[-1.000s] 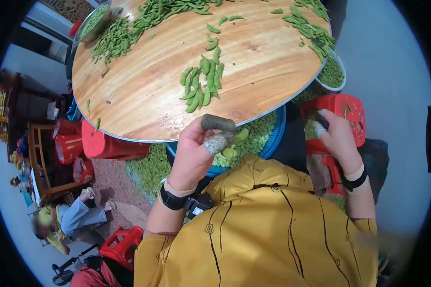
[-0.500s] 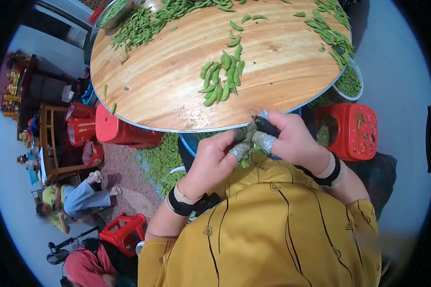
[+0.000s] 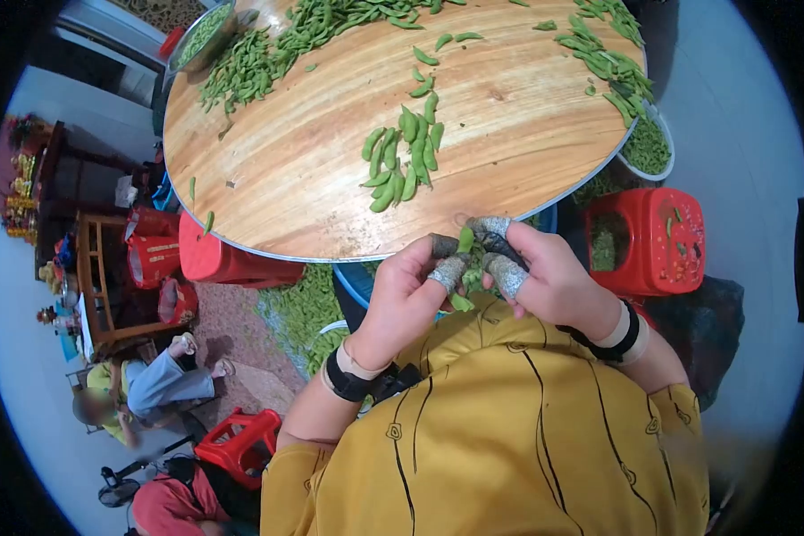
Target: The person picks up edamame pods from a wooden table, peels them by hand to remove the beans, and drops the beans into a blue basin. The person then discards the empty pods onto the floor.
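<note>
In front of my waist, just off the near rim of the round wooden table (image 3: 286, 192), my two hands meet. My left hand (image 3: 402, 290) is closed, its wrapped thumb and forefinger pinching a green soybean pod (image 3: 465, 239). My right hand (image 3: 549, 268) is curled close against that pod, with silvery and dark wraps on its fingertips; what its fingers grip is partly hidden. More green shows below the fingertips. A small group of soybean pods (image 3: 411, 152) lies on the table ahead of my hands.
A larger pod heap (image 3: 330, 27) and a metal bowl of shelled beans (image 3: 203, 37) are at the back left. Red stools (image 3: 679, 241) flank me. A blue basin (image 3: 355, 284) sits under the table edge. Two people sit at lower left, one in a red top (image 3: 174, 505).
A green pod now shows upright between my fingertips, where dark finger coverings were bunched together before. My hands have opened apart slightly. The view has shifted a little.
</note>
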Available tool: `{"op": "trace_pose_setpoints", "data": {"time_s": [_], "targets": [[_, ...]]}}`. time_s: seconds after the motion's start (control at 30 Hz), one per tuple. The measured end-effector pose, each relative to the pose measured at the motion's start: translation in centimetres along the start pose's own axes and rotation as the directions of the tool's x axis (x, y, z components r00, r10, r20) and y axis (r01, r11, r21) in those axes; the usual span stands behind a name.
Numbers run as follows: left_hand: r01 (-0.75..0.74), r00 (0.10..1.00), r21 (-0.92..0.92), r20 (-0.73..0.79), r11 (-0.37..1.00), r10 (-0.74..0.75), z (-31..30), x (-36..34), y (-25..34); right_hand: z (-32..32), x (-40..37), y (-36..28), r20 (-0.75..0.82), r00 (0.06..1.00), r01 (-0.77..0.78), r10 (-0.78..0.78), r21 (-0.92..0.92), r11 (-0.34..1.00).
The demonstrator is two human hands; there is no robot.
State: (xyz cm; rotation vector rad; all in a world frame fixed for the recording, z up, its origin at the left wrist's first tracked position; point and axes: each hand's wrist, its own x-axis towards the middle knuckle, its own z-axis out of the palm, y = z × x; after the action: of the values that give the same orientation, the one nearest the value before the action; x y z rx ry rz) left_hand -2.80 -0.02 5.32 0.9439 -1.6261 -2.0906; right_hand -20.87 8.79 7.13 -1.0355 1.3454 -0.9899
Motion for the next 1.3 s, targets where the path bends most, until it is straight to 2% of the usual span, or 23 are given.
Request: {"op": "trace_pose_setpoints", "data": {"time_s": [0.2, 0.3, 0.37, 0.4, 0.43, 0.47, 0.5, 0.6, 0.63, 0.67, 0.7, 0.73, 0.77, 0.87, 0.93, 1.0, 1.03, 1.07, 1.1, 1.13, 1.2, 1.27, 1.3], "targets": [[-0.040, 0.999, 0.110, -0.012, 0.993, 0.041, -0.3, 0.1, -0.2, -0.4, 0.5, -0.1, 0.091, 0.993, -0.089, 0.073, 0.194, 0.977], [-0.192, 0.977, 0.362, -0.016, 0.912, 0.212, -0.2, 0.1, 0.4, -0.7, 0.7, -0.4, 0.137, 0.983, -0.155, 0.120, 0.283, 0.947], [-0.393, 0.901, 0.676, 0.147, 0.623, 0.408, -0.7, -0.1, 0.9, -0.6, 0.6, -0.5, 0.174, 0.976, -0.189, 0.132, 0.371, 0.909], [-0.389, 0.906, 0.684, 0.164, 0.616, 0.390, -0.9, -0.3, 1.2, -0.6, 0.5, -0.4, 0.166, 0.978, -0.183, 0.127, 0.395, 0.900], [-0.199, 0.980, 0.339, 0.095, 0.919, 0.177, -1.2, -0.5, 1.4, -0.7, 0.4, -0.2, 0.235, 0.958, -0.259, 0.161, 0.481, 0.838], [0.068, 0.992, -0.079, 0.114, 0.995, -0.059, -1.4, -0.6, 1.5, -0.8, 0.2, -0.3, 0.310, 0.932, -0.337, 0.189, 0.547, 0.766], [0.131, 0.975, -0.333, 0.214, 0.934, -0.060, -2.0, -0.3, 0.9, -0.8, -0.1, -0.6, 0.340, 0.924, -0.349, 0.174, 0.569, 0.745], [0.173, 0.966, -0.383, 0.246, 0.908, -0.080, -2.3, 0.1, 0.3, -0.8, 0.0, -0.9, 0.304, 0.928, -0.358, 0.214, 0.582, 0.730], [0.103, 0.987, -0.106, 0.134, 0.989, -0.088, -1.6, 0.1, 1.1, -0.7, 0.4, -0.1, 0.258, 0.938, -0.336, 0.230, 0.528, 0.780], [0.099, 0.987, -0.106, 0.138, 0.989, -0.084, -1.4, 0.3, 1.2, -0.6, 0.5, 0.0, 0.253, 0.940, -0.333, 0.230, 0.526, 0.783], [-0.178, 0.982, 0.363, 0.122, 0.915, 0.142, -1.3, 0.6, 1.1, -0.4, 0.6, 0.0, 0.203, 0.949, -0.309, 0.242, 0.443, 0.841], [-0.373, 0.918, 0.737, 0.206, 0.564, 0.338, -1.3, 0.7, 1.0, -0.1, 0.5, 0.0, 0.157, 0.955, -0.291, 0.250, 0.357, 0.888], [-0.372, 0.919, 0.737, 0.206, 0.564, 0.338, -1.1, 0.7, 1.0, -0.1, 0.6, -0.1, 0.170, 0.952, -0.299, 0.256, 0.323, 0.898], [-0.384, 0.801, 0.917, 0.269, 0.113, 0.535, -0.2, 0.4, 1.5, 0.2, 0.7, -0.5, 0.116, 0.964, -0.265, 0.239, 0.339, 0.903], [-0.360, 0.808, 0.924, 0.242, 0.127, 0.537, 0.0, 0.4, 1.4, 0.3, 0.8, 0.2, 0.115, 0.965, -0.262, 0.237, 0.344, 0.902], [-0.431, 0.819, 0.825, 0.189, 0.365, 0.541, -0.5, 0.8, 0.6, 0.4, 0.9, 0.9, 0.114, 0.966, -0.257, 0.232, 0.343, 0.903], [-0.428, 0.819, 0.827, 0.184, 0.365, 0.543, -0.6, 0.7, 0.6, 0.4, 0.9, 1.2, 0.117, 0.968, -0.251, 0.224, 0.348, 0.903], [-0.213, 0.967, 0.533, -0.008, 0.819, 0.256, -0.8, 0.4, 0.5, 0.4, 0.9, 1.4, 0.121, 0.969, -0.245, 0.216, 0.353, 0.903], [0.118, 0.993, 0.085, -0.037, 0.989, -0.115, -1.1, 0.3, 0.5, 0.4, 0.8, 1.4, 0.123, 0.969, -0.246, 0.216, 0.351, 0.904], [0.119, 0.992, 0.082, -0.041, 0.989, -0.116, -1.4, 0.2, 0.4, 0.4, 0.7, 1.5, 0.141, 0.971, -0.233, 0.193, 0.370, 0.899], [0.290, 0.950, -0.407, 0.230, 0.866, -0.210, -2.0, 0.3, 0.0, 0.1, 0.5, 1.5, 0.161, 0.972, -0.222, 0.172, 0.386, 0.895], [0.257, 0.957, -0.384, 0.227, 0.887, -0.179, -1.9, 0.2, -0.2, -0.4, 0.6, 1.7, 0.123, 0.978, -0.202, 0.169, 0.345, 0.917], [0.209, 0.974, -0.202, 0.130, 0.957, -0.185, -1.6, 0.2, -0.1, -0.2, 0.7, 2.0, 0.126, 0.977, -0.205, 0.171, 0.343, 0.917]]}}
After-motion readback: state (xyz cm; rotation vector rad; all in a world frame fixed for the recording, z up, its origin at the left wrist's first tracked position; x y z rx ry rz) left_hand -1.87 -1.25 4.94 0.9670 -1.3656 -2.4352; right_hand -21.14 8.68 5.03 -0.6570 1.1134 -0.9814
